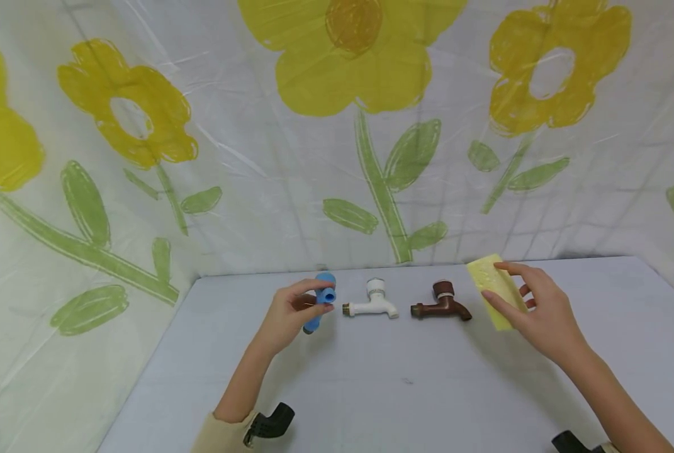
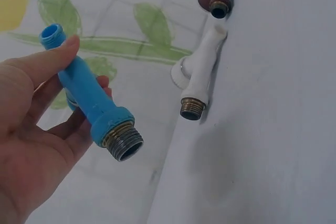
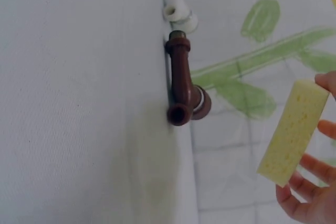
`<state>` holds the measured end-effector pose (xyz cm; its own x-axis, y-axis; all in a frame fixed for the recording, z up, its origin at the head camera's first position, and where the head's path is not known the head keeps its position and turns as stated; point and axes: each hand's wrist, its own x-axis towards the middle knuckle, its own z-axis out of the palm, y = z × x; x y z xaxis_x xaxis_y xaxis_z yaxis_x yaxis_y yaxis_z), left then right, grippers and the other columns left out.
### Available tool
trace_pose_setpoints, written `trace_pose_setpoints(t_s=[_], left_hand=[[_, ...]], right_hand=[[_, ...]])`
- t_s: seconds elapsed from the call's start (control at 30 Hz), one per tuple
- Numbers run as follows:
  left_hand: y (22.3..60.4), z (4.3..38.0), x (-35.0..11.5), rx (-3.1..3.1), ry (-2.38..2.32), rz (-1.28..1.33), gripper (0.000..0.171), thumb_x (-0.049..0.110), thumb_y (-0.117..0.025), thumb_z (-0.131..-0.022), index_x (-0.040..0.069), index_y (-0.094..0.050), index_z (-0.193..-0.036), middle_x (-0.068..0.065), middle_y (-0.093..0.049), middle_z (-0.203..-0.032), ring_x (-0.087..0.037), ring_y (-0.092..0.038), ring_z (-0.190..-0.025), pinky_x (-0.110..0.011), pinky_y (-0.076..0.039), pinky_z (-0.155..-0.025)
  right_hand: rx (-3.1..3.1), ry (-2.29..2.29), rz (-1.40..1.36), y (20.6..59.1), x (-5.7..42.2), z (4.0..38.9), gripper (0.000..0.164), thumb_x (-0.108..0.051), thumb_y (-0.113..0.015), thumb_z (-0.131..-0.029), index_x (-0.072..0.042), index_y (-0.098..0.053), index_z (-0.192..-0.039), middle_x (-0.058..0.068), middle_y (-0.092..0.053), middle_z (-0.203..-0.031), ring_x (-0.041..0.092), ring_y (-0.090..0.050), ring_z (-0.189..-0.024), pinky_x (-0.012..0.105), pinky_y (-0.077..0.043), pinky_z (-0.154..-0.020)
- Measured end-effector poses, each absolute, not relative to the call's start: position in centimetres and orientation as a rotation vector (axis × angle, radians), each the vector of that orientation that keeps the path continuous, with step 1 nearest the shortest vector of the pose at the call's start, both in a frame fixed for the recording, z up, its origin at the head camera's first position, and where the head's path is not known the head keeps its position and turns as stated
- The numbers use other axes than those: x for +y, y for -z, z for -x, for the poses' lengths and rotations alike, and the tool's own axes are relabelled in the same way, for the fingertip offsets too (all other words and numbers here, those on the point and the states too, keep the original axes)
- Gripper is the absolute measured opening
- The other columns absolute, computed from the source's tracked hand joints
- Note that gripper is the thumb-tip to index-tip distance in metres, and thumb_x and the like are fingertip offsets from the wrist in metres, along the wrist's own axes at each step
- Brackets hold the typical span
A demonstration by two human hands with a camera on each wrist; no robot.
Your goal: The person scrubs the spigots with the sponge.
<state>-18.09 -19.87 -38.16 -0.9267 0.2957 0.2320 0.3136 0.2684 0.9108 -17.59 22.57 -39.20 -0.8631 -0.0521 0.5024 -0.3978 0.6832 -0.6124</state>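
Observation:
My left hand [image 1: 287, 314] pinches a blue tap [image 2: 86, 90] between thumb and fingers, held up over the table. The tap's threaded metal end [image 2: 124, 141] points down and away from the palm. On the right, my right hand [image 1: 546, 311] grips a yellow sponge [image 3: 295, 132] by its edges, also raised above the table. Between the hands two more taps lie on the table: a white tap [image 1: 373, 303] nearer the left hand and a brown tap [image 1: 442, 303] nearer the right. Both have their threaded ends toward the left.
The white table [image 1: 365, 390] reaches back to a plastic curtain [image 1: 257, 207] printed with yellow flowers. The white and brown taps lie close to the table's back edge. Black wrist mounts [image 1: 273, 421] are on both forearms.

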Motion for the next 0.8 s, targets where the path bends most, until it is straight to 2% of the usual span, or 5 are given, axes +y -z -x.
trace_pose_setpoints(t_s=[0.17,0.37,0.47,0.6,0.8], left_hand=[[38.5,18.5,-19.8,-2.601,1.548,0.669,0.036,-0.002,-0.075,-0.096,0.002,-0.072,-0.132,-0.018,-0.070,-0.132,-0.027,-0.071,-0.112,-0.031,-0.062,-0.091],[39.2,19.1,-19.9,-2.725,1.219,0.711,0.034,-0.001,-0.078,-0.093,0.002,-0.076,-0.126,-0.016,-0.069,-0.134,-0.036,-0.065,-0.127,-0.045,-0.059,-0.101],[39.5,19.4,-20.2,-2.743,1.110,0.743,0.031,-0.002,-0.077,-0.093,0.000,-0.077,-0.124,-0.017,-0.068,-0.133,-0.038,-0.064,-0.127,-0.049,-0.058,-0.101],[39.8,19.8,-20.5,-2.768,1.006,0.753,0.030,-0.003,-0.077,-0.092,-0.001,-0.077,-0.122,-0.017,-0.066,-0.129,-0.039,-0.064,-0.123,-0.049,-0.059,-0.098],[40.3,20.4,-20.6,-2.834,0.840,0.708,0.029,-0.003,-0.079,-0.091,0.006,-0.081,-0.118,-0.017,-0.052,-0.138,-0.038,-0.062,-0.122,-0.050,-0.057,-0.098]], right_hand=[[-2.455,-1.020,-0.335,39.2,22.8,17.6,0.051,-0.020,-0.084,-0.091,-0.007,-0.066,-0.138,0.020,-0.065,-0.127,0.003,-0.047,-0.084,0.014,-0.044,-0.066],[-2.478,-0.991,-0.327,39.2,23.1,17.7,0.051,-0.022,-0.083,-0.092,-0.005,-0.065,-0.137,0.023,-0.064,-0.129,0.016,-0.049,-0.087,0.019,-0.044,-0.064],[-2.485,-0.983,-0.320,39.3,23.2,18.0,0.051,-0.022,-0.083,-0.092,-0.004,-0.065,-0.136,0.024,-0.064,-0.127,0.022,-0.049,-0.087,0.021,-0.043,-0.062],[-2.494,-0.969,-0.298,39.7,23.5,18.3,0.050,-0.023,-0.083,-0.092,-0.003,-0.065,-0.135,0.025,-0.063,-0.123,0.025,-0.049,-0.087,0.023,-0.041,-0.061],[-2.532,-0.945,-0.269,40.3,24.0,18.7,0.052,-0.027,-0.082,-0.093,-0.002,-0.064,-0.135,0.024,-0.062,-0.120,0.026,-0.048,-0.088,0.026,-0.042,-0.061]])
